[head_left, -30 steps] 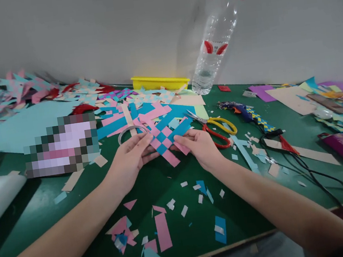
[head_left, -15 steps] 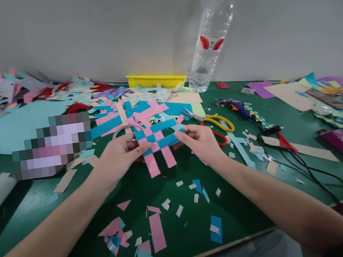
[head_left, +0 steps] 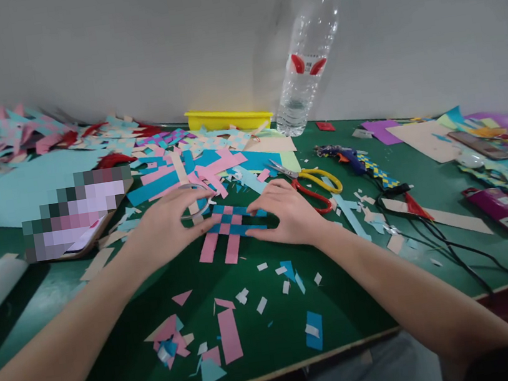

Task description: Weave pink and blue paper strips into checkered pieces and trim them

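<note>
A small woven piece of pink and blue paper strips (head_left: 225, 228) lies low at the table's middle, its loose pink ends pointing toward me. My left hand (head_left: 169, 224) is at its left side, thumb tip against the weave and index finger apart from it. In that gap shows a clear ring like a roll of tape (head_left: 196, 206); whether the fingers grip it I cannot tell. My right hand (head_left: 290, 214) rests at the right side, thumb and fingers spread over the blue strip ends. Yellow-and-red-handled scissors (head_left: 314, 181) lie just beyond it.
A phone (head_left: 82, 214) lies at left, partly blurred out. Behind stand a yellow tray (head_left: 229, 119) and a tilted plastic bottle (head_left: 305, 66). Right are a glue gun (head_left: 354, 164) with black cord and a purple packet (head_left: 507, 208). Paper scraps (head_left: 230, 336) litter the green tabletop (head_left: 288, 302).
The woven piece has come down and flattened between my hands. My left thumb and fingers have spread apart, and my right fingers have moved from a pinch to lying over the blue strips.
</note>
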`<action>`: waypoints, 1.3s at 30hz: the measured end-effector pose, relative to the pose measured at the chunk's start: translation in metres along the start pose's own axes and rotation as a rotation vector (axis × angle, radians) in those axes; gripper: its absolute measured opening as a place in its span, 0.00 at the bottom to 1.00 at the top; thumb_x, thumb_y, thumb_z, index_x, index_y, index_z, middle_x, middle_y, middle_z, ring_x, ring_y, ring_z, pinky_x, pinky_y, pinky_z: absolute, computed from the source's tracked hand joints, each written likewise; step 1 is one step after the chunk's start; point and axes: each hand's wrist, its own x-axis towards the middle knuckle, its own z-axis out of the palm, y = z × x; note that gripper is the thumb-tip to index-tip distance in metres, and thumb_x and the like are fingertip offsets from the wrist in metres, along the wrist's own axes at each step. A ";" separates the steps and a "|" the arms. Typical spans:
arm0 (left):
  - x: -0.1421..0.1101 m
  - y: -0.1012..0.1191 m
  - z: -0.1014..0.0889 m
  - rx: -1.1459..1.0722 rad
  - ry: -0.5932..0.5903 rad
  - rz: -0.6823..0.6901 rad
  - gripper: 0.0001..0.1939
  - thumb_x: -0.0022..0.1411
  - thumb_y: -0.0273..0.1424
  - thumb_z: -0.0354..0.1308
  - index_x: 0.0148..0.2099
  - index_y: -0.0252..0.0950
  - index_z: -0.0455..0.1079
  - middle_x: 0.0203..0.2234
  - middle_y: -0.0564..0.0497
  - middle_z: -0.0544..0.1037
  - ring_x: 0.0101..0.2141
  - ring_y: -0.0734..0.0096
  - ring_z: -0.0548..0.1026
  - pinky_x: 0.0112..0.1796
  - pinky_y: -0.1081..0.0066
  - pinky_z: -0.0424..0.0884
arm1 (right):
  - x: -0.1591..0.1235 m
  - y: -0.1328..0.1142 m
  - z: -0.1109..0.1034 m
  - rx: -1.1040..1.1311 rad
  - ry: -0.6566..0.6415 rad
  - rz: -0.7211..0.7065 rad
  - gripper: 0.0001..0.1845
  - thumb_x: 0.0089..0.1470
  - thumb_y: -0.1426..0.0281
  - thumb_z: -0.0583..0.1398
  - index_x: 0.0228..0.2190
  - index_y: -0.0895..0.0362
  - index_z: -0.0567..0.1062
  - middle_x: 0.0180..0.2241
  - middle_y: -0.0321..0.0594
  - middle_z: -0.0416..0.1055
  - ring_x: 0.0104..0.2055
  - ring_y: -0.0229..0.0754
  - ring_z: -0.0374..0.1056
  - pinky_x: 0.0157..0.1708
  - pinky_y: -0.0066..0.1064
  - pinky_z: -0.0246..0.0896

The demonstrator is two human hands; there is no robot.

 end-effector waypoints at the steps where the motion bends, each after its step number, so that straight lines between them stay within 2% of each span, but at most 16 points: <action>1: 0.000 -0.002 0.001 0.034 -0.043 0.030 0.27 0.55 0.47 0.59 0.56 0.45 0.68 0.52 0.46 0.72 0.56 0.49 0.63 0.56 0.56 0.55 | 0.000 0.000 0.000 -0.006 -0.006 -0.008 0.18 0.54 0.55 0.58 0.38 0.56 0.74 0.34 0.40 0.75 0.39 0.44 0.67 0.51 0.40 0.50; 3: 0.001 -0.007 0.005 0.081 -0.113 0.059 0.32 0.53 0.49 0.59 0.58 0.43 0.65 0.53 0.44 0.71 0.57 0.47 0.62 0.57 0.53 0.54 | -0.001 0.000 0.000 -0.025 -0.030 -0.015 0.19 0.53 0.54 0.59 0.37 0.56 0.74 0.32 0.40 0.75 0.38 0.44 0.67 0.50 0.41 0.50; 6: 0.001 -0.011 0.011 0.116 -0.157 0.069 0.33 0.52 0.50 0.59 0.58 0.43 0.66 0.53 0.43 0.71 0.56 0.46 0.62 0.57 0.51 0.52 | -0.001 -0.001 0.000 -0.051 -0.079 -0.018 0.18 0.52 0.54 0.59 0.36 0.56 0.75 0.31 0.40 0.75 0.38 0.44 0.66 0.48 0.41 0.50; 15: 0.000 -0.008 0.015 0.132 -0.136 0.105 0.28 0.53 0.49 0.58 0.55 0.46 0.68 0.51 0.45 0.73 0.56 0.47 0.62 0.58 0.49 0.47 | 0.000 -0.002 0.001 -0.067 -0.155 -0.040 0.14 0.54 0.57 0.58 0.35 0.55 0.74 0.31 0.38 0.74 0.36 0.43 0.65 0.46 0.39 0.48; 20: -0.001 -0.005 0.016 0.152 -0.124 0.152 0.26 0.55 0.48 0.57 0.54 0.44 0.69 0.50 0.45 0.73 0.55 0.47 0.63 0.56 0.49 0.49 | 0.000 -0.002 0.001 -0.074 -0.171 -0.079 0.13 0.56 0.59 0.57 0.34 0.56 0.74 0.29 0.38 0.73 0.35 0.41 0.64 0.45 0.37 0.48; 25: 0.000 -0.001 0.016 0.144 -0.156 0.199 0.23 0.56 0.47 0.56 0.52 0.44 0.70 0.49 0.46 0.74 0.55 0.49 0.64 0.57 0.51 0.49 | 0.000 -0.002 0.000 -0.074 -0.161 -0.123 0.16 0.57 0.57 0.55 0.31 0.55 0.75 0.29 0.38 0.72 0.34 0.41 0.63 0.45 0.38 0.49; 28: -0.001 0.001 0.018 0.113 -0.154 0.215 0.23 0.56 0.46 0.57 0.53 0.44 0.70 0.49 0.47 0.74 0.54 0.50 0.65 0.56 0.52 0.51 | 0.000 -0.002 -0.001 -0.043 -0.124 -0.118 0.17 0.57 0.57 0.54 0.34 0.55 0.75 0.32 0.39 0.73 0.37 0.42 0.64 0.45 0.38 0.51; 32: -0.001 0.004 0.022 0.180 -0.150 0.256 0.24 0.60 0.47 0.53 0.53 0.40 0.68 0.50 0.45 0.73 0.53 0.53 0.66 0.55 0.54 0.54 | 0.002 -0.002 -0.001 -0.011 -0.080 -0.103 0.16 0.57 0.59 0.55 0.40 0.56 0.74 0.42 0.43 0.73 0.46 0.45 0.65 0.50 0.39 0.53; 35: -0.002 0.008 0.024 0.246 -0.150 0.279 0.25 0.62 0.47 0.51 0.54 0.36 0.67 0.51 0.44 0.72 0.54 0.55 0.65 0.56 0.54 0.53 | 0.002 0.000 -0.001 0.016 -0.106 -0.125 0.17 0.57 0.60 0.56 0.44 0.57 0.72 0.48 0.44 0.72 0.51 0.46 0.64 0.54 0.41 0.53; 39: -0.003 0.010 0.024 0.276 -0.146 0.292 0.26 0.61 0.48 0.51 0.55 0.36 0.66 0.52 0.44 0.71 0.54 0.56 0.65 0.55 0.55 0.55 | 0.001 0.003 -0.001 0.036 -0.148 -0.154 0.18 0.56 0.60 0.57 0.46 0.56 0.71 0.50 0.43 0.71 0.55 0.45 0.62 0.59 0.44 0.48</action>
